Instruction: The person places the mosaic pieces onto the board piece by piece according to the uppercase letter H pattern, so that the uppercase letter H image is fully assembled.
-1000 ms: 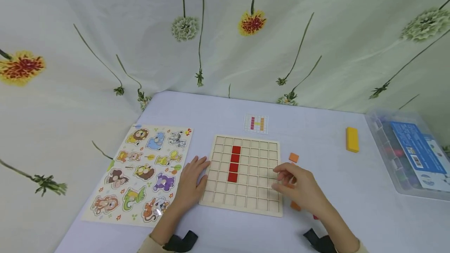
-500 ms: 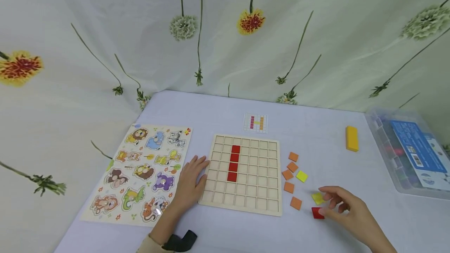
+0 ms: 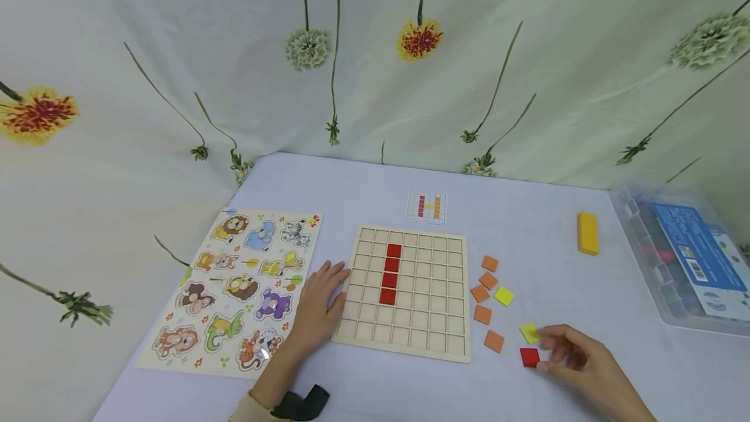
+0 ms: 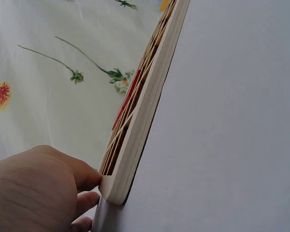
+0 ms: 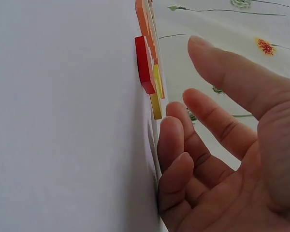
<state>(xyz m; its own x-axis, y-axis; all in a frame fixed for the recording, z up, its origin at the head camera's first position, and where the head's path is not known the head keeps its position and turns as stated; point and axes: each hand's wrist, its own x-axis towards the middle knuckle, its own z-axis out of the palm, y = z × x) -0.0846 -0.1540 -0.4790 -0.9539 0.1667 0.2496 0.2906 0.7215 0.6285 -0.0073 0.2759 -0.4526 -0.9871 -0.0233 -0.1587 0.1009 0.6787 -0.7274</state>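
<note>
My left hand (image 3: 318, 308) rests flat on the table, its fingertips against the left edge of the wooden grid board (image 3: 410, 344). A column of several red square tiles (image 3: 390, 280) sits in the board's cells. To the board's right my right hand (image 3: 586, 360) hovers with thumb and fingers spread apart and nothing between them. Just left of its fingertips lie a loose red tile (image 3: 530, 357) and a yellow tile (image 3: 530, 333). The right wrist view shows the red tile (image 5: 144, 65) beyond the fingers, apart from the thumb.
Several orange tiles (image 3: 482, 314) and another yellow tile (image 3: 503, 296) lie beside the board. A pattern card (image 3: 427, 207) is behind it. An animal puzzle sheet (image 3: 234, 292) lies left. At right are a yellow block (image 3: 587, 233) and a clear plastic box (image 3: 668, 298).
My right hand has moved from the board's right edge rightward and toward me, to the loose red and yellow tiles. The left hand has stayed put.
</note>
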